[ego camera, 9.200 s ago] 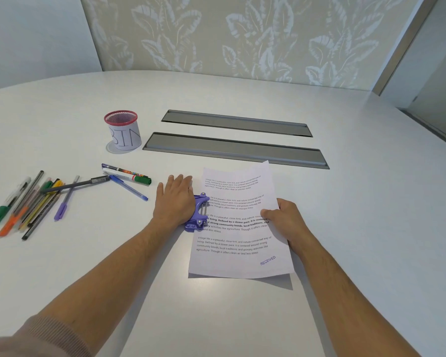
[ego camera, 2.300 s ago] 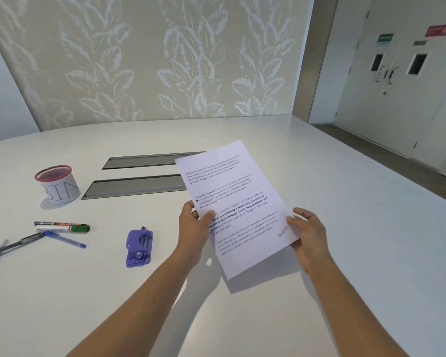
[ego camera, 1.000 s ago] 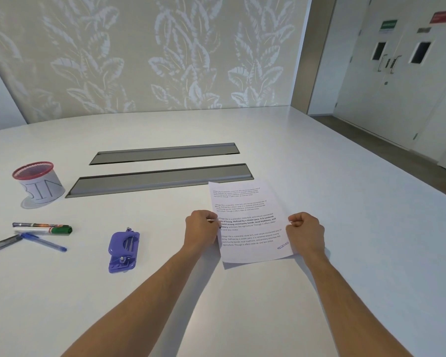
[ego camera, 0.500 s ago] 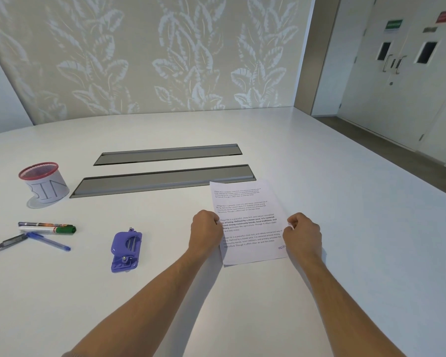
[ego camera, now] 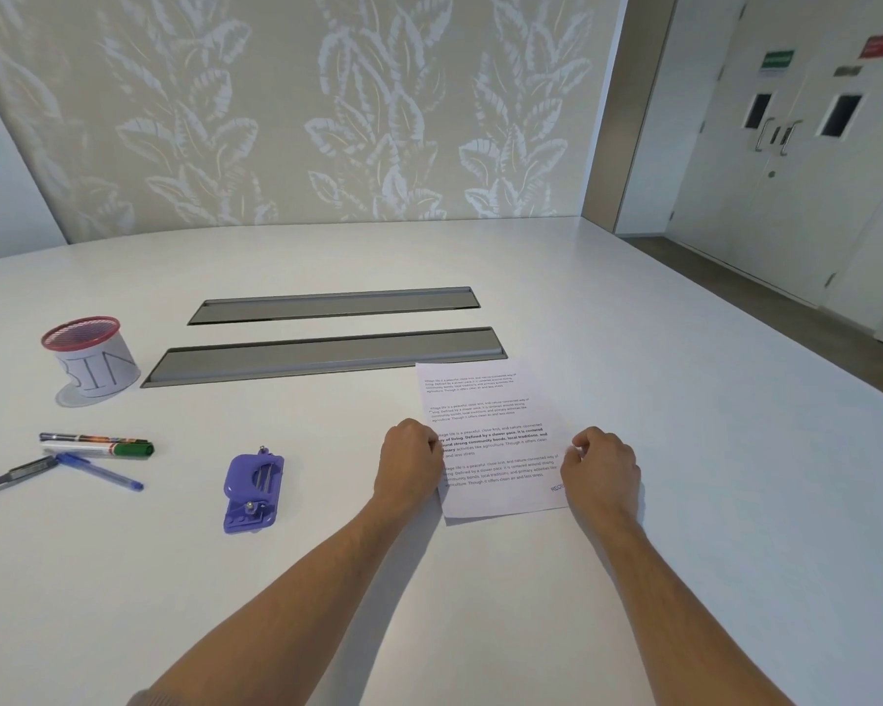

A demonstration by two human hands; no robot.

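Observation:
A printed sheet of paper lies flat on the white table, just in front of the nearer grey slot. My left hand is at the sheet's left edge with its fingers curled and pinches that edge. At the right edge my right hand pinches the sheet the same way and partly covers a blue stamp in the lower corner. A purple hole punch lies on the table left of my left hand, apart from it.
Two long grey slots are set into the table beyond the sheet. A red-rimmed cup marked BIN stands at the left. Markers and a blue pen lie near it. The table's edge runs along the right, with doors beyond.
The sheet was punched, lifted in both hands, then laid flat on the table. Over the last second it stays put and both hands stay curled at its edges.

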